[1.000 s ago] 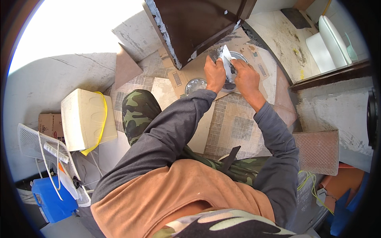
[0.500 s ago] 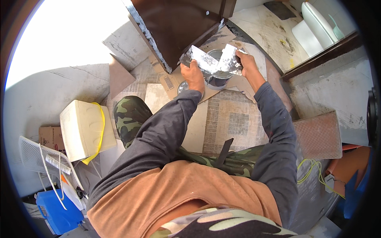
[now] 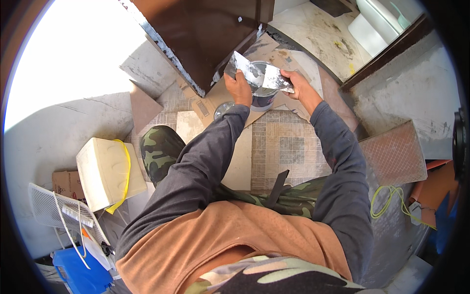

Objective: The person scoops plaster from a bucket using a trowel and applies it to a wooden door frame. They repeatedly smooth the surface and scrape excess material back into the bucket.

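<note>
I sit on a floor of patterned grey-and-beige mosaic tiles (image 3: 289,142), partly covered by flattened brown cardboard sheets (image 3: 147,105). A dark brown wooden door (image 3: 200,34) stands ahead. Beyond its threshold lies a stained pale floor (image 3: 318,29) with a white ceramic toilet (image 3: 377,24). Strong daylight washes out the grey plastered wall (image 3: 44,132) on my left. A terracotta tile (image 3: 394,152) lies to my right.

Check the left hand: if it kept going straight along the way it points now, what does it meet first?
Probably the brown door panel. The left hand points up and away, holding a putty knife whose blade already reaches toward the panel's lower edge. Depth is unclear, so the gap can't be judged.
</note>
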Available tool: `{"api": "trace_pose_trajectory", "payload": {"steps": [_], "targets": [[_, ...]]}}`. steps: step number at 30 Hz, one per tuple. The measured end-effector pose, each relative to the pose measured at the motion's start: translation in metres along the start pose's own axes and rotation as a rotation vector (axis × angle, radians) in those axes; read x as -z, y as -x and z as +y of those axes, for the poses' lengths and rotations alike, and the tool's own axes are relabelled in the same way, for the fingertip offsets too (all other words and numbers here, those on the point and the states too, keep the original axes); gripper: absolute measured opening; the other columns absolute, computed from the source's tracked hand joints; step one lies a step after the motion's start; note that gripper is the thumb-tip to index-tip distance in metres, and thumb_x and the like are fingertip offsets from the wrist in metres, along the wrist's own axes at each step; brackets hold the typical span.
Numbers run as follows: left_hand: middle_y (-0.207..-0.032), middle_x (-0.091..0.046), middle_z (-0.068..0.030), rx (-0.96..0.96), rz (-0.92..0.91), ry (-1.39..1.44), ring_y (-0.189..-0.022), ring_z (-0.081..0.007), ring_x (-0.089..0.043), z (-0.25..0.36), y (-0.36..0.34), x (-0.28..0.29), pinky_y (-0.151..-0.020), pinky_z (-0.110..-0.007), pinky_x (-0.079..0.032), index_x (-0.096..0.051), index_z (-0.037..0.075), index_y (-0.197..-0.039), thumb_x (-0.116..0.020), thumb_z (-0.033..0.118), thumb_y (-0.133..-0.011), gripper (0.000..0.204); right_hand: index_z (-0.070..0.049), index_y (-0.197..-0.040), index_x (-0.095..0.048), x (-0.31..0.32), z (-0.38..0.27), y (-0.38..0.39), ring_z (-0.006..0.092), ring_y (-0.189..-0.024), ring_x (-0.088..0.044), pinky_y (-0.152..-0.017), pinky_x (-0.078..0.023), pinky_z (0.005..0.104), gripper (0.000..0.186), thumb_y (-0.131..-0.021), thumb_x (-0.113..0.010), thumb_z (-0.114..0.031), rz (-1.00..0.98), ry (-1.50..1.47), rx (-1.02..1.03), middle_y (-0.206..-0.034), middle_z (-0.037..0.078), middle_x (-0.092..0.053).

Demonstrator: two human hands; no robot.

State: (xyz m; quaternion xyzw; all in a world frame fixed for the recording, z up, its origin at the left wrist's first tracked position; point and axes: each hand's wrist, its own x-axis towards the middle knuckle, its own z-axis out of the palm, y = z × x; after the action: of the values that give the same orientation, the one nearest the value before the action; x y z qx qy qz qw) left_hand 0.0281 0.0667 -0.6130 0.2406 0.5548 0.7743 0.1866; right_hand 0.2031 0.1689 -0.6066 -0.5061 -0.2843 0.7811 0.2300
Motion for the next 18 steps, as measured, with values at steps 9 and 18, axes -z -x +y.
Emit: {"api": "trace_pose_trajectory", "payload": {"steps": [9,18], "targets": [[-0.102,-0.072,-0.0163,-0.303,-0.463,-0.313,-0.086,-0.0256,-0.07,0.016,0.037,-0.007,-0.078,-0.035,-0.053,-0.056,0.002,-0.134,-0.052,0.024,-0.105,0.036,0.0,-0.096,-0.065,-0.043,0.001,0.039,0.0462,-0.08,-0.065,-0.07,-0.05,0.0519,0.039,-0.1,-0.055,-0.038,0.355,0.98,0.959,-0.08,0.026,-0.067],[-0.096,-0.07,-0.0094,-0.177,-0.296,-0.233,-0.085,-0.0177,-0.061,0.005,0.03,-0.013,-0.078,-0.033,-0.049,-0.059,-0.002,-0.123,-0.051,0.023,-0.106,0.031,0.002,-0.092,-0.066,-0.05,-0.003,0.059,0.0456,-0.08,-0.066,-0.07,-0.05,0.0521,0.032,-0.094,-0.06,-0.029,0.175,1.136,1.092,-0.079,0.026,-0.067]]}}
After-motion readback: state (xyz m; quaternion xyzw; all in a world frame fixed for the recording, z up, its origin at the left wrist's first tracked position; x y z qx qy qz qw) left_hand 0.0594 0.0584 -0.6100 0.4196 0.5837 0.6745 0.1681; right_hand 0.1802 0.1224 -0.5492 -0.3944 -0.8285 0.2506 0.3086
